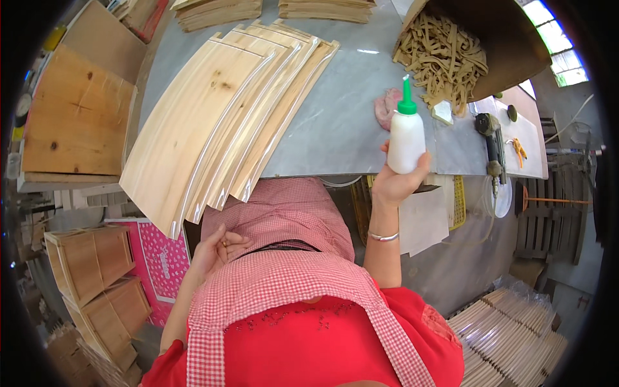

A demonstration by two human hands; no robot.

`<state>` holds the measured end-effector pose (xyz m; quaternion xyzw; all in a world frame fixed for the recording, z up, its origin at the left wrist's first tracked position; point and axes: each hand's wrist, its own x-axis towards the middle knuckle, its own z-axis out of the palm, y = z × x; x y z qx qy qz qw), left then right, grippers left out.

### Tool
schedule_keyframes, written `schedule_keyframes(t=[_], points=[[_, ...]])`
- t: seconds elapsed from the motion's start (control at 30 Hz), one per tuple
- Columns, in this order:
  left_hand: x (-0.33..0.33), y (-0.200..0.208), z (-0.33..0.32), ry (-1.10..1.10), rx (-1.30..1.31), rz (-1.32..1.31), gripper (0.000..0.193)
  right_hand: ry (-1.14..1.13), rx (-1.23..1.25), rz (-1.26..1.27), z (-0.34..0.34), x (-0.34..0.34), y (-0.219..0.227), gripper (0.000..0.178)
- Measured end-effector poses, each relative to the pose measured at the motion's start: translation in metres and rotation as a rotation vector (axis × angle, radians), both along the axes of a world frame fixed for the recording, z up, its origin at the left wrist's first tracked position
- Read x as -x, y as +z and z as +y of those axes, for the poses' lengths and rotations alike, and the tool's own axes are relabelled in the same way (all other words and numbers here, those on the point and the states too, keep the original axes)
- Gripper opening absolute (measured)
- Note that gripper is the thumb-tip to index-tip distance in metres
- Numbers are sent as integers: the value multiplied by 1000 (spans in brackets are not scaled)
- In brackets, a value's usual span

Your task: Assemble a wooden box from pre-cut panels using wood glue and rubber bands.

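Note:
My right hand [401, 183] is wrapped round a white squeeze bottle [407, 143] with a green nozzle cap, held upright over the table's near edge. My left hand [219, 250] holds nothing; it rests against my checked apron with its fingers apart. Above it, several thin wooden boards [193, 109] lie overlapped in a fan on the grey table [322, 129], their near ends jutting past its edge. White beads of what looks like glue run along the right edge of the boards. Beyond the bottle lies a crumpled pink cloth [387, 108].
A cardboard box [509, 45] full of tan strips [445, 58] lies tipped at the back right. Nearby are a pneumatic tool [493, 142] with a hose and orange-handled pliers [518, 149]. Board stacks [216, 13] stand at the back, wooden boxes [97, 264] at lower left.

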<state>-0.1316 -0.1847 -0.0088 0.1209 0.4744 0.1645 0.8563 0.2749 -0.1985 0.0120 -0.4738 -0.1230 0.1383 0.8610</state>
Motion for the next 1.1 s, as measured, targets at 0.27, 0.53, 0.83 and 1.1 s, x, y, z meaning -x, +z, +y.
schedule_keyframes(t=[0.27, 0.53, 0.83, 1.1], points=[[-234, 65, 52, -269, -1094, -199, 58, 338, 82, 6, 2, 80, -5, 41], [-244, 59, 68, -200, -1107, 91, 50, -97, 958, -1615, 29, -74, 1, 32], [-231, 81, 60, -334, -1438, 641, 45, 659, 414, -725, 53, 3, 100, 23], [-237, 69, 73, -232, -1749, 785, 31, 436, 341, -569, 90, -6, 59, 23]])
